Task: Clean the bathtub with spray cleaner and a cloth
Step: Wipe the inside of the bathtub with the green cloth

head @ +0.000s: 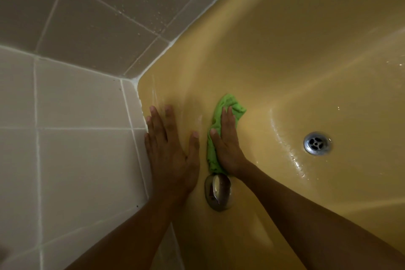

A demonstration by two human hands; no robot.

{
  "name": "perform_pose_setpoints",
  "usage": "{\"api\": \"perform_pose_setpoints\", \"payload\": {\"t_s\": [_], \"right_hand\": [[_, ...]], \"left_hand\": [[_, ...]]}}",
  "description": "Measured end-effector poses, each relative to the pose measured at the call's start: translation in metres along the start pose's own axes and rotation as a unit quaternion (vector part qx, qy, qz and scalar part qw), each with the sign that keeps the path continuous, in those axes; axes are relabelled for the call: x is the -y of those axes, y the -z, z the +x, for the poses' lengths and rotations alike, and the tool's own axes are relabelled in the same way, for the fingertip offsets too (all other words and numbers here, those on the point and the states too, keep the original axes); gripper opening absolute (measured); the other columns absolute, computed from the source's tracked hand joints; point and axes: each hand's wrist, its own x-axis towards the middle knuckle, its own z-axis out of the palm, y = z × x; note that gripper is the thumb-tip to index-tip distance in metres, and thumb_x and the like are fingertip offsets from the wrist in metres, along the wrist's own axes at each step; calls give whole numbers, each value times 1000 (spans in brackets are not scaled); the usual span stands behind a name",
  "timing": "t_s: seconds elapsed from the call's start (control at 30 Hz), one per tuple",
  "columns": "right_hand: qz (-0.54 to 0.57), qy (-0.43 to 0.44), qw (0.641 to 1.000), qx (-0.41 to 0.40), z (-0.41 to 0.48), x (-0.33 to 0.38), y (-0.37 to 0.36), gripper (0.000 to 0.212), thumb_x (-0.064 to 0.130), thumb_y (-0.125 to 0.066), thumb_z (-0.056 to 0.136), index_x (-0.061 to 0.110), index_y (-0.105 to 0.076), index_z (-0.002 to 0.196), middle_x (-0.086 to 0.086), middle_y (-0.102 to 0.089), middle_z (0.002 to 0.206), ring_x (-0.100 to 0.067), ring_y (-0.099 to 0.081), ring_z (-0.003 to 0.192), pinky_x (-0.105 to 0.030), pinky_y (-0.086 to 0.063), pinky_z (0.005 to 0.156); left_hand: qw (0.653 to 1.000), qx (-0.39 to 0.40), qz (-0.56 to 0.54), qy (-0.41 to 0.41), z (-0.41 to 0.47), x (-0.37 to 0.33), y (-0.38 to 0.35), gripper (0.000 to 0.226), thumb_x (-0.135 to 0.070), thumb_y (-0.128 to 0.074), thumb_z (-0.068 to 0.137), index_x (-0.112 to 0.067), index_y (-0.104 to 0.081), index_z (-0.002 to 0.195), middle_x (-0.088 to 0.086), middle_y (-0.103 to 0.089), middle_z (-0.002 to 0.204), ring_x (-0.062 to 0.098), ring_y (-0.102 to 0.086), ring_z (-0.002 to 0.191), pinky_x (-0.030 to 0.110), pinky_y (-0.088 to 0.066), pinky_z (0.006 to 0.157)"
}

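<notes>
at the far left, pale wall tiles (76, 116) meet the rim of the yellow bathtub (306, 50) along a white grout line. the left hand (171, 149) lies flat on the tub's edge just beside those tiles, fingers straight and spread, holding nothing; it looks like a brace. just right of it, the right hand (225, 144) is also flat, fingers straight and together, pressing the green cloth (232, 103) against the tub's sloping end wall rather than gripping it. the cloth is bunched into a strip whose long axis runs near to far. it shows along the thumb side and sticks out past the fingertips on the far side, so the next wipe probably follows that line. its near end is just above the chrome overflow cover (218, 192). further right, well apart, the drain (317, 143) sits in the wet tub floor. count: two hands, one cloth, one overflow cover, one drain. no spray bottle is in view.
</notes>
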Motion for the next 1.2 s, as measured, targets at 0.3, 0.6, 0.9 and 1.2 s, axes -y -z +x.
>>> {"api": "perform_pose_setpoints", "payload": {"t_s": [0.3,0.6,0.9,1.2], "right_hand": [[-8,33,998,-43,22,38,-2,69,60,-18,100,43,21,154,14,36,162,-16,30,152,-57,6,124],[9,36,999,-32,11,6,0,64,56,-25,104,49,13,153,21,31,162,-10,24,153,-58,1,125],[111,84,967,-212,83,96,28,75,40,-37,106,29,14,160,1,37,162,-25,34,150,-54,12,121],[-86,234,958,-144,85,25,35,74,42,-35,107,36,19,158,-5,34,164,-33,30,151,-64,5,123]], "left_hand": [[1000,2,-7,1,0,2,0,72,-62,-19,102,-36,9,163,-4,14,172,14,13,158,41,3,127],[1000,4,-10,2,4,1,2,74,-62,-23,100,-38,10,163,-7,17,172,13,16,158,44,1,127],[998,-33,-49,-38,17,-3,5,70,-49,-28,104,-32,2,165,-6,11,173,13,11,159,53,-1,128],[976,13,-27,-216,92,-27,13,69,-25,-40,102,-19,-11,164,1,-2,173,16,4,160,55,-5,128]]}}
